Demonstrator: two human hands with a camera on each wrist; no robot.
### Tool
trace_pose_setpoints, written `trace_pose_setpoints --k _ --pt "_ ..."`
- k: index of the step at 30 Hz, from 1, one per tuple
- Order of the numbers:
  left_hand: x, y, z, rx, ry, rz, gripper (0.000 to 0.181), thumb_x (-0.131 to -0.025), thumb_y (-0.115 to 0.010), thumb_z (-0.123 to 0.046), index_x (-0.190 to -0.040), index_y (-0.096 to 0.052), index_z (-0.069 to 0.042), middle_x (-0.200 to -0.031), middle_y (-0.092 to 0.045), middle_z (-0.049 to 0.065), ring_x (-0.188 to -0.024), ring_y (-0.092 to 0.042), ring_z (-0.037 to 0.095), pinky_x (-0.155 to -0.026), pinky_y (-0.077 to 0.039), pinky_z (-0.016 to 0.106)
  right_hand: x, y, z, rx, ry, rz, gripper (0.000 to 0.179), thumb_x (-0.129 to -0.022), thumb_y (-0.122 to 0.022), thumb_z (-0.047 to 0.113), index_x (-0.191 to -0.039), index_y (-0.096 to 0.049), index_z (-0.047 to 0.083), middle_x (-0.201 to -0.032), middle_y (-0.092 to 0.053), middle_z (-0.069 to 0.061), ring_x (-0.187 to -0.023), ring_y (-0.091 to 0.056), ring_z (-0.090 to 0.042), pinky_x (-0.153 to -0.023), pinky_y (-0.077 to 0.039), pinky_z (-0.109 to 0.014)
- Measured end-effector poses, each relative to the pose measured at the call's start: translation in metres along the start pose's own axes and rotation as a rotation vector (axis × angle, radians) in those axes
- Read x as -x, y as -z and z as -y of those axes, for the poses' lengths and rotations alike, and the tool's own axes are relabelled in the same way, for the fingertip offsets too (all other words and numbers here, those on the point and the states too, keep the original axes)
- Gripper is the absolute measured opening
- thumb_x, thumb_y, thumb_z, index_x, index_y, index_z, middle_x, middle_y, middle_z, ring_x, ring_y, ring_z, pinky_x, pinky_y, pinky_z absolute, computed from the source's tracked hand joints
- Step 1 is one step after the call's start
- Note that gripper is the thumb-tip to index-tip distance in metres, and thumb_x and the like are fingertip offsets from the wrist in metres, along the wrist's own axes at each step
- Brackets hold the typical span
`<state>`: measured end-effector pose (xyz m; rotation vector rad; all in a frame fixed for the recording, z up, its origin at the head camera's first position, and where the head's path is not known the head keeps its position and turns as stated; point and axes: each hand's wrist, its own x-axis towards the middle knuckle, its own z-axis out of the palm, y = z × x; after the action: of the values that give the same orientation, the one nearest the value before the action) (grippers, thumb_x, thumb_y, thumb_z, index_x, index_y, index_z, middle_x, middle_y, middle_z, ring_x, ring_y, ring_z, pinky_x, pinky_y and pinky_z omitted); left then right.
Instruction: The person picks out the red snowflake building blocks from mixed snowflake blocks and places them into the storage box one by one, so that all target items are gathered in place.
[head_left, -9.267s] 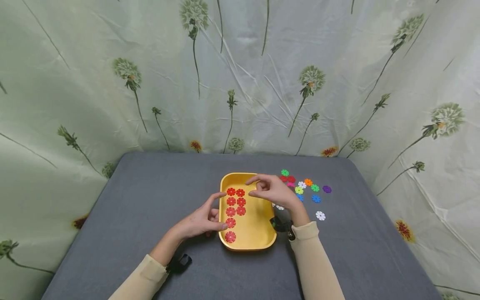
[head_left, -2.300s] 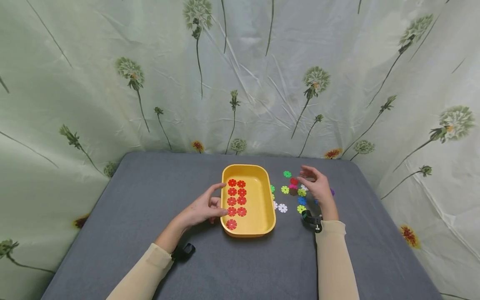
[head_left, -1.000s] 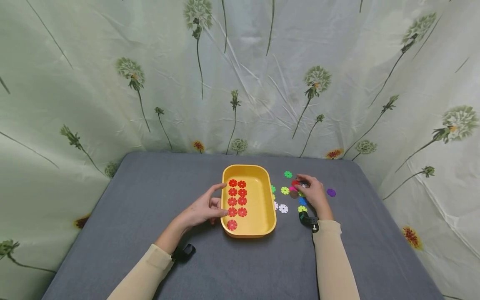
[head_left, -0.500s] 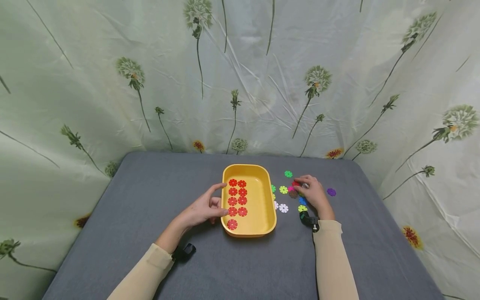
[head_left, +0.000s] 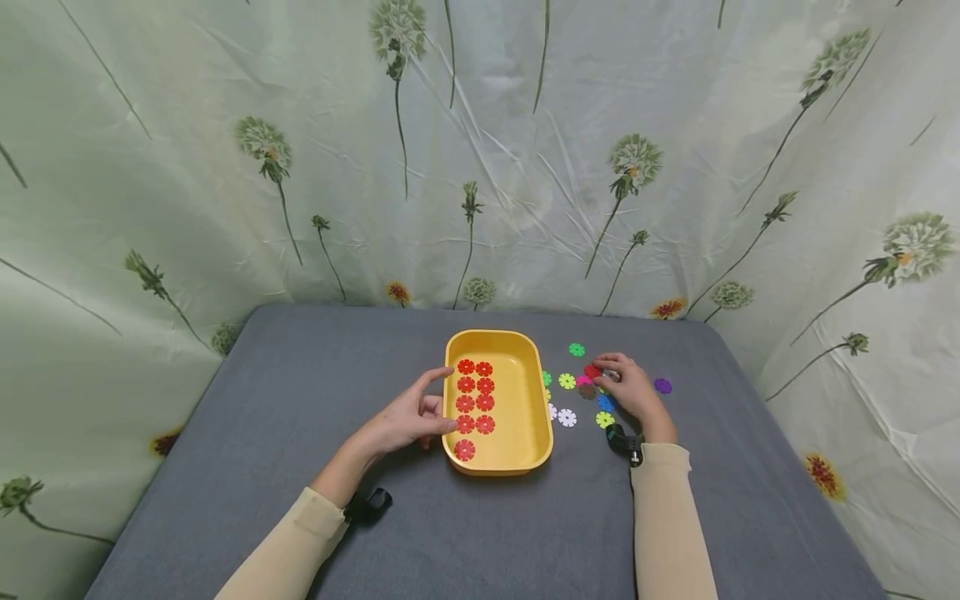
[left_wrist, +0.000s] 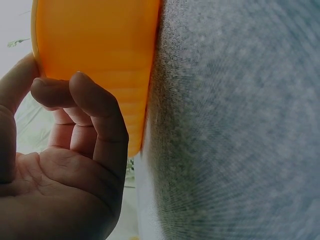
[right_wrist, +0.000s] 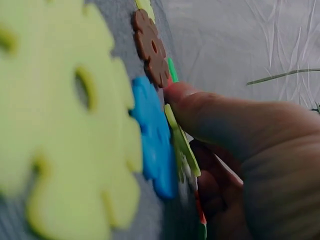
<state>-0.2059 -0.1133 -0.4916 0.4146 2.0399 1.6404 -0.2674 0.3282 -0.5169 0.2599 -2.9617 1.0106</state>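
My left hand (head_left: 405,421) holds the left side of a yellow tray (head_left: 521,408), thumb and forefinger at its rim. In the left wrist view its other fingers curl against the orange-looking outer wall (left_wrist: 100,45). Red snowflake discs (head_left: 485,402) lie inside the tray in two columns, the left one longer. To the right of the tray, my right hand (head_left: 633,389) pinches a red snowflake disc (head_left: 592,371) among loose ones. Only a sliver of red shows by the thumb (right_wrist: 200,107) in the right wrist view.
Around the right hand lie a pink disc (head_left: 583,381), a brown disc (head_left: 587,391), a blue disc (head_left: 606,403) and lime discs (head_left: 567,381). A green disc (head_left: 577,349) lies behind, a purple disc (head_left: 663,386) farther right, white discs (head_left: 567,417) by the tray.
My right hand has gone from above the tray to the loose discs and taken hold of a red one. The tray's right column has gained a red disc. The tray sits slightly farther away.
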Motion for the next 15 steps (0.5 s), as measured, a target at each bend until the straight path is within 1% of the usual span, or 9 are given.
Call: trace_pose_setpoints --k 2,5,10,15 --pt "0.0000 -0.0002 -0.0005 0.000 0.000 -0.001 0.091 -0.097 -0.077 -0.013 -0.167 -0.020 -0.019 -0.082 -0.063 0.000 -0.063 -0.056 0.016 -0.061 -0.050 0.032 -0.0007 -0.0002 -0.0003 -0.005 -0.013 -0.012 0.037 -0.103 -0.070 0.015 -0.134 -0.068 -0.006 -0.146 -0.057 -0.024 -0.133 -0.054 -0.047 -0.110 -0.045 -0.064" --pt "-0.0002 -0.0001 -0.0007 -0.001 0.000 -0.002 0.091 -0.097 -0.077 -0.013 -0.167 -0.020 -0.019 -0.082 -0.063 0.000 -0.063 -0.056 0.016 -0.061 -0.050 0.032 -0.0028 -0.0015 -0.0005 0.009 -0.010 -0.047 0.035 -0.101 -0.072 0.015 -0.129 -0.070 -0.006 -0.142 -0.061 -0.024 -0.132 -0.055 -0.046 -0.109 -0.046 -0.063" --pt "-0.0003 0.0001 -0.0005 -0.003 -0.004 0.000 0.090 -0.097 -0.076 -0.013 -0.167 -0.020 -0.018 -0.082 -0.063 0.000 -0.063 -0.056 0.016 -0.061 -0.050 0.032 -0.0036 -0.0054 -0.0008 0.033 -0.004 -0.109 0.031 -0.098 -0.077 0.015 -0.121 -0.074 -0.006 -0.134 -0.066 -0.023 -0.123 -0.059 -0.043 -0.104 -0.050 -0.060" --pt "-0.0001 0.0000 -0.0001 -0.004 0.004 -0.002 0.090 -0.097 -0.076 -0.014 -0.167 -0.020 -0.019 -0.082 -0.062 0.000 -0.063 -0.056 0.016 -0.061 -0.050 0.032 -0.0013 -0.0069 0.0006 -0.024 -0.047 -0.140 0.032 -0.098 -0.077 0.017 -0.123 -0.073 -0.002 -0.127 -0.069 -0.023 -0.111 -0.064 -0.039 -0.096 -0.053 -0.055"
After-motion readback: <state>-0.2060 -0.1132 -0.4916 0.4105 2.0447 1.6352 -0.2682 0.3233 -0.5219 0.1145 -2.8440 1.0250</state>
